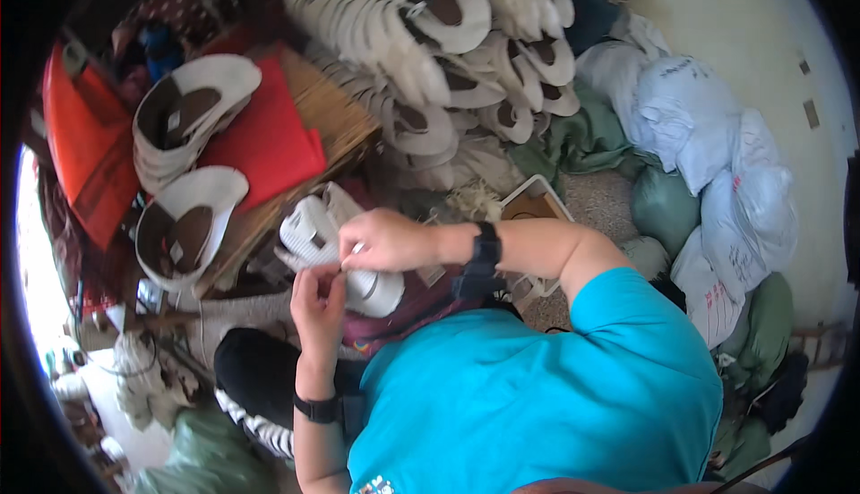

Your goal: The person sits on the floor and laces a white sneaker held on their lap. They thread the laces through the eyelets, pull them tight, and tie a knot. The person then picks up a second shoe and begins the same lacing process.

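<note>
My right hand (385, 239) reaches in from the right with its fingertips pinched together. Just below and left of it, my left hand (318, 306) has its thumb and fingers closed in a pinch too. The fingertips of both almost meet; whatever small thing they hold is too fine to make out. Under and beside them, on my lap, lies a white ribbed sun visor (309, 228), partly covered by my right hand. Another pale curved piece (381, 295) shows below that hand; I cannot tell if it belongs to the same visor.
On the wooden table (345, 122) at left lie a red cloth (278, 131) and stacked white visors (190, 225) with brown linings. Large piles of visors (394, 37) rise ahead. An open box (535, 203) stands right of them. Stuffed white sacks (685, 104) line the right wall.
</note>
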Available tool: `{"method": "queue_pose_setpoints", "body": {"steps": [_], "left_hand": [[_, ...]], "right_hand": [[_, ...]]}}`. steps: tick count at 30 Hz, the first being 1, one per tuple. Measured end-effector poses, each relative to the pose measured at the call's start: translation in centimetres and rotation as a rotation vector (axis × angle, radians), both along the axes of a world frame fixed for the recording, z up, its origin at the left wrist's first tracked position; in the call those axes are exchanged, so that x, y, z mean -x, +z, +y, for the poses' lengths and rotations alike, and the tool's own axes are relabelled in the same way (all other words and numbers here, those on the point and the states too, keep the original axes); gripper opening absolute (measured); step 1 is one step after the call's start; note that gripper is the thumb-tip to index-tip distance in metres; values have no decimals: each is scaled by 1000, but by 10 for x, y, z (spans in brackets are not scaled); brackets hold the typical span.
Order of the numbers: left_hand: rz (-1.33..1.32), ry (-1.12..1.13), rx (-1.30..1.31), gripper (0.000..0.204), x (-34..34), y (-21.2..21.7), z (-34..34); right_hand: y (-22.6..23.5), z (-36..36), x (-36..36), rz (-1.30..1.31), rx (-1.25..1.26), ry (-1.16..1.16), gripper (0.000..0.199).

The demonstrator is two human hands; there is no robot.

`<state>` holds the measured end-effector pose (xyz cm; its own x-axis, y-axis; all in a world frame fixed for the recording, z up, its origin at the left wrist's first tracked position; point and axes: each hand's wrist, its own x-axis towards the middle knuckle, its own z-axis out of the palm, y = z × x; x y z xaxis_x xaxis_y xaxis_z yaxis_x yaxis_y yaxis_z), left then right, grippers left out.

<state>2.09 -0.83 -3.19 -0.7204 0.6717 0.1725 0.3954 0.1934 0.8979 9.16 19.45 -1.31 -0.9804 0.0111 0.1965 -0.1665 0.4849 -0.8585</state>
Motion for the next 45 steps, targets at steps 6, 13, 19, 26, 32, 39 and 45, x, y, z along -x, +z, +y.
{"method": "queue_pose_setpoints", "body": {"steps": [6,13,19,26,32,39,45], "left_hand": [[1,46,23,7,-5,13,7],[-34,69,10,8,-5,4,4],[205,50,44,12,-4,6,-2],[487,47,10,14,-4,9,-6],[789,136,195,11,11,25,-37],[21,1101,-335,17,94,-14,-378],[-464,995,-971,17,91,-49,-515]], "right_hand": [[9,-3,-11,69,-38,-91,18],[3,-3,-6,9,-147,-21,17],[20,-3,4,61,-197,48,16],[27,-1,3,-81,-146,192,16],[33,6,0,-325,35,156,23],[37,55,-27,-664,55,91,23],[-29,121,-62,-585,-651,103,16]]}}
